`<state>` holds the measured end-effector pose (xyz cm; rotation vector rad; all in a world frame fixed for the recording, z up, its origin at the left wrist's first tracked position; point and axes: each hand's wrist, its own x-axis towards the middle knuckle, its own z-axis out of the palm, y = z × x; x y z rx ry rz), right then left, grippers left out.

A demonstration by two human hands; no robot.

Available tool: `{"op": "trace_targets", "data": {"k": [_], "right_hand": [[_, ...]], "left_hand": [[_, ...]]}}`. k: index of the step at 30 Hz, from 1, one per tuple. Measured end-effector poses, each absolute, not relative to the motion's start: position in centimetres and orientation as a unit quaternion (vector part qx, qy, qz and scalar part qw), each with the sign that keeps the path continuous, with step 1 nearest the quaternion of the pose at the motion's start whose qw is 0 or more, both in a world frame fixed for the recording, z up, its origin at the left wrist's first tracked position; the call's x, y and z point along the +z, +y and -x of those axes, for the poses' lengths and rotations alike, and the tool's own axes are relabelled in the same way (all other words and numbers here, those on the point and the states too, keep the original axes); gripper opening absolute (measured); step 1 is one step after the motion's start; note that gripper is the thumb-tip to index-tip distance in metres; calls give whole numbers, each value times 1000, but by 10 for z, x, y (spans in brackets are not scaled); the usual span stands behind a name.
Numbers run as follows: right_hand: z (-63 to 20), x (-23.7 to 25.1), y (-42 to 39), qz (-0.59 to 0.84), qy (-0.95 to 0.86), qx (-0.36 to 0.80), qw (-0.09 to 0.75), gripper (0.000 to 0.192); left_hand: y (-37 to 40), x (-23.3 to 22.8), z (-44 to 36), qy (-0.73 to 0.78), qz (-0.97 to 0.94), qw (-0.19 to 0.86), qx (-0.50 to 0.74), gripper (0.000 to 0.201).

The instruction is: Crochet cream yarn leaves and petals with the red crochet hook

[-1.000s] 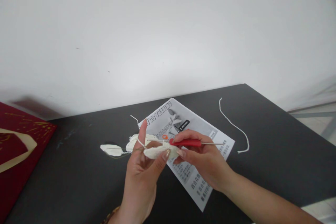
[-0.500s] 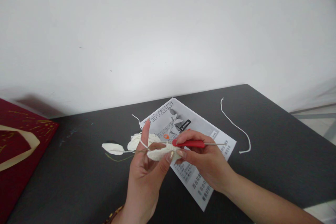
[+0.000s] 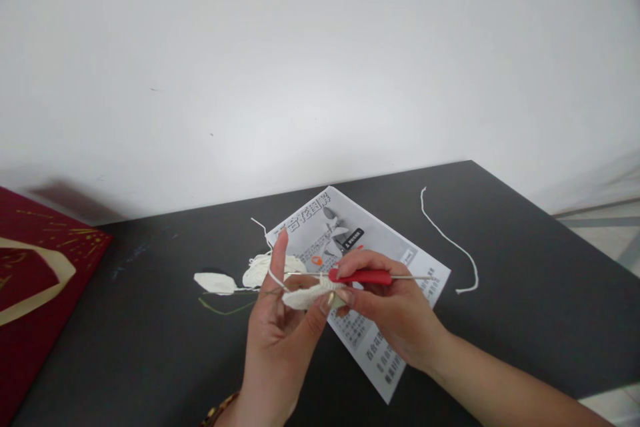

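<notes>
Scarcely altered from a second ago: both hands sit a touch further right over the black table (image 3: 150, 347). Left hand (image 3: 280, 327): thumb and fingers pinched on a white crochet piece (image 3: 310, 295), held above the printed sheet (image 3: 380, 247); forefinger raised, yarn looped over it. Right hand (image 3: 395, 310): closed around the red-handled crochet hook (image 3: 363, 276), metal shaft lying level. Hook tip: hidden in the stitches. White petal pieces (image 3: 215, 282) and loose yarn strand (image 3: 447, 240): on the table, unmoved. Red board (image 3: 35, 280): cut off at left.
</notes>
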<state>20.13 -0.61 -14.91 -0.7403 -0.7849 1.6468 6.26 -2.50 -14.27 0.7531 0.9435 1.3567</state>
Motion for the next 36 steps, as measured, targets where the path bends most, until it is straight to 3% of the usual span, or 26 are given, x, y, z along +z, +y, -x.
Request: {"op": "trace_targets", "data": {"k": [36], "right_hand": [[-201,-147,-9,320,-344,685,557,13]], "left_hand": [[-26,-142,-59,361,-272,656,604,60]]}}
